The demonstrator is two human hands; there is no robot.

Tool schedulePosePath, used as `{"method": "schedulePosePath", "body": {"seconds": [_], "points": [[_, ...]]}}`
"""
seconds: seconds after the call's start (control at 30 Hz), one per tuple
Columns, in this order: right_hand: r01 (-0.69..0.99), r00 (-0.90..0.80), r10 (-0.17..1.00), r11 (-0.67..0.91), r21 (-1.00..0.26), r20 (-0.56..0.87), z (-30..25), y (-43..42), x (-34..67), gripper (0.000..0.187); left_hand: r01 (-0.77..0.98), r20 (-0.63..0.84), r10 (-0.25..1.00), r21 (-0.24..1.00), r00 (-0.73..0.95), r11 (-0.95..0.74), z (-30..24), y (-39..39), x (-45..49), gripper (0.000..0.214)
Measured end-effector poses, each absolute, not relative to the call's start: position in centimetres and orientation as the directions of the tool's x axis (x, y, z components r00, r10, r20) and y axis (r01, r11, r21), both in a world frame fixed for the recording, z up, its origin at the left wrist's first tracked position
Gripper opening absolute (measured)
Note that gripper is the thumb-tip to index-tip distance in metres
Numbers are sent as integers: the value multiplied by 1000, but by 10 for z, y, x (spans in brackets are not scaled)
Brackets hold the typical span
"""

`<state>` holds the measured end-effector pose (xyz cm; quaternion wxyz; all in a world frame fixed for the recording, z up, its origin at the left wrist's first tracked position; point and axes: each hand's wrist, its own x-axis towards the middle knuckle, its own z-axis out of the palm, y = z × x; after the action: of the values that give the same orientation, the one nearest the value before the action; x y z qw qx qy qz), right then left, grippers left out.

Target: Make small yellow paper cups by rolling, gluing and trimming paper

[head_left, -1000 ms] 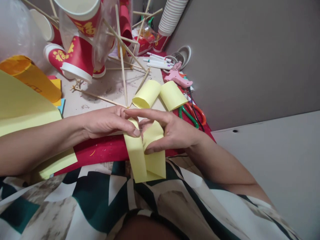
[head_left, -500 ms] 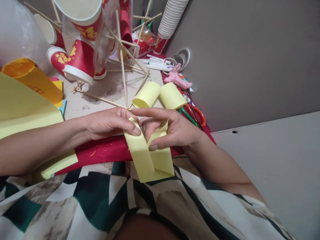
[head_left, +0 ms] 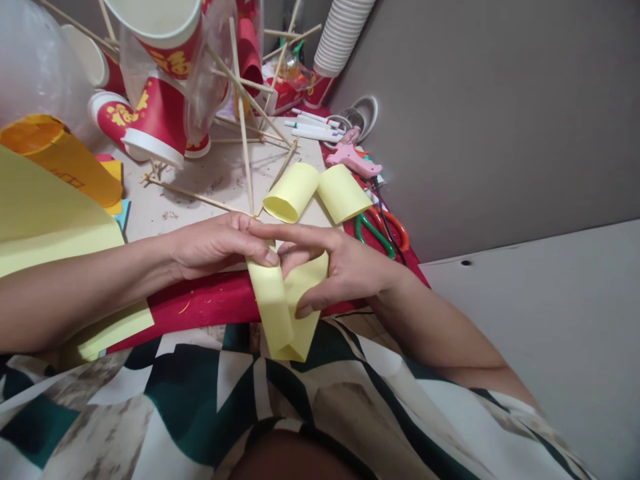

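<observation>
A folded strip of yellow paper [head_left: 273, 307] hangs over the table's front edge, close to my lap. My left hand [head_left: 225, 247] pinches its upper end, thumb on top and fingers behind. My right hand [head_left: 340, 267] holds the paper's right side, with the thumb on the inner face and other fingers behind or inside the fold. Its index finger stretches across to my left fingertips. Just beyond my hands lie two short rolled tubes of yellow paper, a left tube [head_left: 293, 192] and a right tube [head_left: 345, 193].
A frame of thin wooden sticks [head_left: 243, 133] stands behind my hands. Red paper cups [head_left: 163, 117] lean at the back left, near an orange paper roll [head_left: 75, 160] and a large yellow sheet [head_left: 55, 213]. Rightward are a pink glue gun [head_left: 354, 160], scissors [head_left: 375, 233] and pens [head_left: 315, 130].
The yellow paper's right flap has swung inward to the left, so the folded strip looks narrower. My right hand has shifted slightly left with it. My left hand keeps its pinch.
</observation>
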<state>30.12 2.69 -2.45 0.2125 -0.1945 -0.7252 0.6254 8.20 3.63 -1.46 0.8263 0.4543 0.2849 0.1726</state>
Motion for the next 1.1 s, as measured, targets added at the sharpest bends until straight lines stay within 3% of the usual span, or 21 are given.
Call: {"method": "schedulePosePath", "body": {"seconds": [0.2,0.6,0.8,0.93,1.1], "points": [[-53,-793,605,49,-997,72,-30,24,296,85,-29,-339,566,840,752,542,-18,39,83,7],[-222,-804,569,-18,-975,173,-44,28,305,83,-90,-363,558,775,746,625,-20,38,84,23],[-70,-825,562,1,-998,59,-31,27,301,89,-89,-334,593,817,732,570,-21,37,84,9],[-10,-836,548,-63,-998,-26,-32,28,298,92,-60,-353,583,818,731,572,-22,36,83,34],[-38,-818,572,-144,-989,-52,-39,31,298,91,-90,-346,608,817,714,570,-27,38,83,35]]}}
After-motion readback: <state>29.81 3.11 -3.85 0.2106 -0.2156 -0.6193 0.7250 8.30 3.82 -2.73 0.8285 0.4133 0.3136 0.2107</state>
